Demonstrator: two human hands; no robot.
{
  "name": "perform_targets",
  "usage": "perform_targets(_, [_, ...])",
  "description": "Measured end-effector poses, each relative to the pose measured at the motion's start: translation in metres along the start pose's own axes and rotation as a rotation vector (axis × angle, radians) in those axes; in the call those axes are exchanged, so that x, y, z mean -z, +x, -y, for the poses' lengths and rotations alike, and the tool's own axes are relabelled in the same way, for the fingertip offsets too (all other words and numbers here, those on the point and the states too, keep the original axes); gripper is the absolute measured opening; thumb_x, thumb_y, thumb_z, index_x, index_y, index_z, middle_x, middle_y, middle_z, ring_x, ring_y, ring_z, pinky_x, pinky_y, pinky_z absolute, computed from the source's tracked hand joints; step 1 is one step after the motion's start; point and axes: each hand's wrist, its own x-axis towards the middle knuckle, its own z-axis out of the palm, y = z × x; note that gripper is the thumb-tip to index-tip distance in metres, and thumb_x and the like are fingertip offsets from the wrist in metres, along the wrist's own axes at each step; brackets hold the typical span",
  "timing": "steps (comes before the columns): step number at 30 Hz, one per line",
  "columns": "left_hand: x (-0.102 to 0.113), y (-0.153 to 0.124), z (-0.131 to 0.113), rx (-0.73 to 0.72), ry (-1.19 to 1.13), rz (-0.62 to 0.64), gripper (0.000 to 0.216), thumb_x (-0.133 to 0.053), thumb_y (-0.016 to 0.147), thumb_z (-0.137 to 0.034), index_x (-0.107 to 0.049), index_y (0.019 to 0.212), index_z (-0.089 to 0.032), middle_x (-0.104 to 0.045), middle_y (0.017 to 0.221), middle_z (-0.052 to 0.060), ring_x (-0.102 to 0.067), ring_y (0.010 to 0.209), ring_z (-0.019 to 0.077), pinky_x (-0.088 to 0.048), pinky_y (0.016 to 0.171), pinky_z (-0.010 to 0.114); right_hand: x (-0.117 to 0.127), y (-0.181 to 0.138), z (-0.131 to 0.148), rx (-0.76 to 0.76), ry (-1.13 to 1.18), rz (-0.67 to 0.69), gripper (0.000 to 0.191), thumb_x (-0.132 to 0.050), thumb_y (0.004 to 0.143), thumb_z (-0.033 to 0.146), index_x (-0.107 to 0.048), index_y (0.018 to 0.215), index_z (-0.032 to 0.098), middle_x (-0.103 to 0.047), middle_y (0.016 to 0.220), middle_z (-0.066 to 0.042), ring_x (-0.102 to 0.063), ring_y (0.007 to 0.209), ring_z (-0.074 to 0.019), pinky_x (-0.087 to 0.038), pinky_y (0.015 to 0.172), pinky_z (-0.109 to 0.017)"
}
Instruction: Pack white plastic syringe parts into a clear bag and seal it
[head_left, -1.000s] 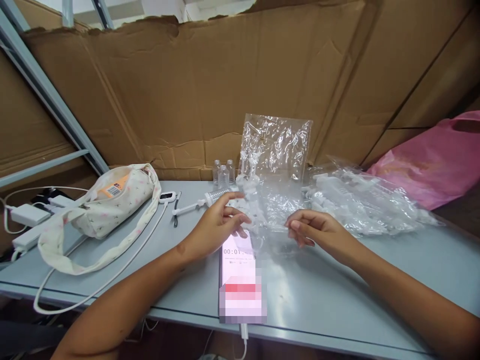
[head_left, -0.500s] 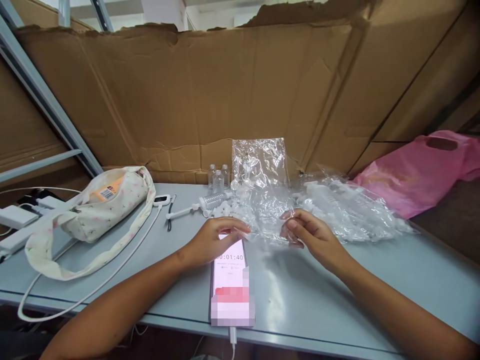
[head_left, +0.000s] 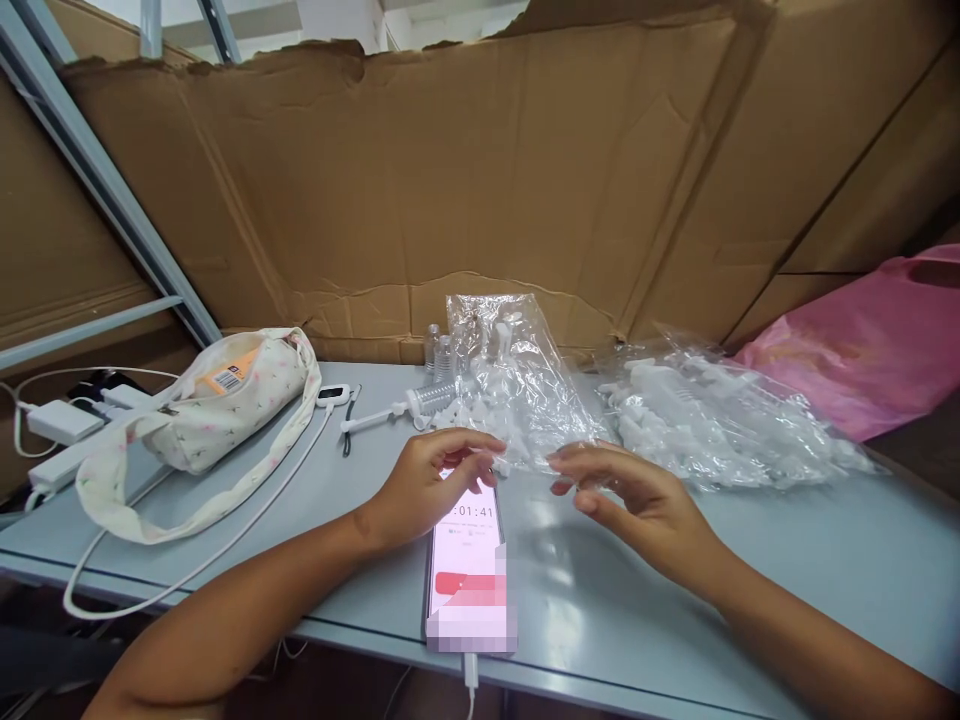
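Observation:
Both hands pinch the near edge of a clear plastic bag (head_left: 517, 385) with small white plastic parts inside; the bag leans back on the grey table (head_left: 750, 560). My left hand (head_left: 427, 480) grips its left corner, fingers curled, just above a phone (head_left: 469, 560) showing a running timer. My right hand (head_left: 637, 500) holds the bag's right corner between thumb and fingers.
A larger clear bag of white pump parts (head_left: 720, 420) lies to the right, with a pink bag (head_left: 862, 340) behind it. Small clear bottles (head_left: 439, 350) and a loose pump (head_left: 390, 410) sit behind the phone. A floral pouch (head_left: 225, 400) and chargers (head_left: 60, 430) lie left. Cardboard walls the back.
The bag's upright top has sagged back and lower. Both hands stay on its near edge, the right one shifted slightly forward. The timer has advanced by about a second.

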Motion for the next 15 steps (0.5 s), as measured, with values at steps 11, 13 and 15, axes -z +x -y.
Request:
perform_targets(11, [0.014, 0.003, 0.015, -0.59, 0.422, -0.014, 0.011, -0.054, 0.082, -0.008, -0.059, 0.088, -0.017, -0.07, 0.092, 0.01, -0.066, 0.084, 0.0154, -0.052, 0.073, 0.027, 0.005, 0.001, 0.003, 0.023, -0.005, 0.013, 0.026, -0.071, 0.078, 0.034, -0.068, 0.104, 0.03, -0.066, 0.104, -0.006, -0.065, 0.083, -0.0182, -0.055, 0.069, -0.029])
perform_targets(13, [0.017, 0.005, 0.019, -0.594, 0.426, 0.002, 0.01, -0.055, 0.082, -0.009, -0.059, 0.087, -0.017, -0.07, 0.093, 0.01, -0.066, 0.087, 0.0163, -0.052, 0.073, 0.028, 0.005, 0.002, 0.002, -0.003, -0.025, 0.035, 0.034, -0.071, 0.077, 0.033, -0.065, 0.111, 0.031, -0.066, 0.105, -0.006, -0.065, 0.082, -0.0182, -0.056, 0.071, -0.031])
perform_targets(15, [0.019, 0.006, 0.022, -0.578, 0.419, 0.011, 0.009, -0.055, 0.082, -0.009, -0.059, 0.085, -0.017, -0.069, 0.091, 0.01, -0.066, 0.089, 0.0169, -0.051, 0.074, 0.028, 0.004, 0.003, 0.002, -0.044, -0.061, 0.063, 0.037, -0.07, 0.078, 0.034, -0.063, 0.114, 0.03, -0.066, 0.108, -0.007, -0.066, 0.083, -0.0189, -0.056, 0.074, -0.034])
